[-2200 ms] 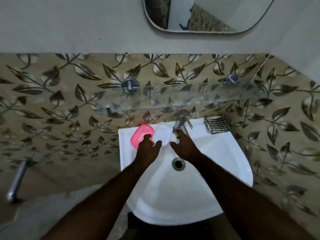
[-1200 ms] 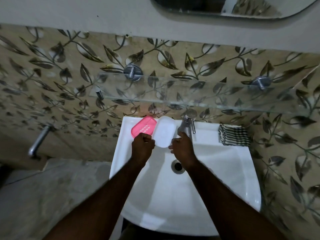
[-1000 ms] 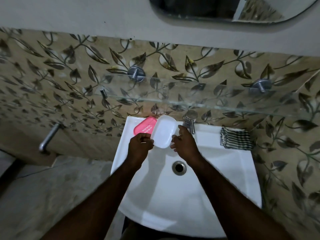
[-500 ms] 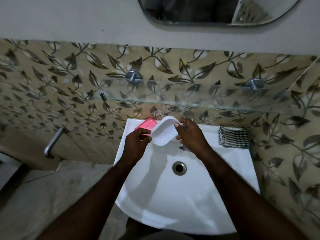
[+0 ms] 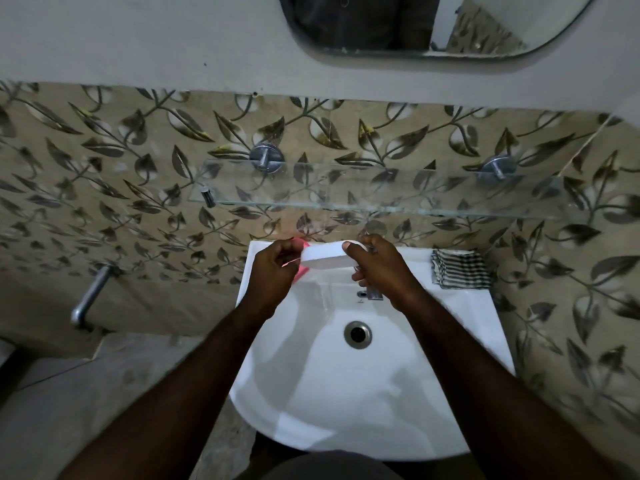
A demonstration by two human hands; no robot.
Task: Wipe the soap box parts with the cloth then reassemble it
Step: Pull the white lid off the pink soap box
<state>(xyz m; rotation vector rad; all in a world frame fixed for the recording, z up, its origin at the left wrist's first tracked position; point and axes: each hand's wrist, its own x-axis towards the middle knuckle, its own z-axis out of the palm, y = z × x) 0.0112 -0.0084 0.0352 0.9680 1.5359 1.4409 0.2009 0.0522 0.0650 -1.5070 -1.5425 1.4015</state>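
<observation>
White soap box part (image 5: 325,260) pinched endwise between left grip (image 5: 273,268), right grip (image 5: 381,268).

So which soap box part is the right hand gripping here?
The white part: the right hand pinches its right end. The pink part is in the left hand, mostly hidden behind it.

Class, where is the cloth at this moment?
In the head view, the cloth lies folded on the sink's back right corner, just right of the right hand.
</observation>
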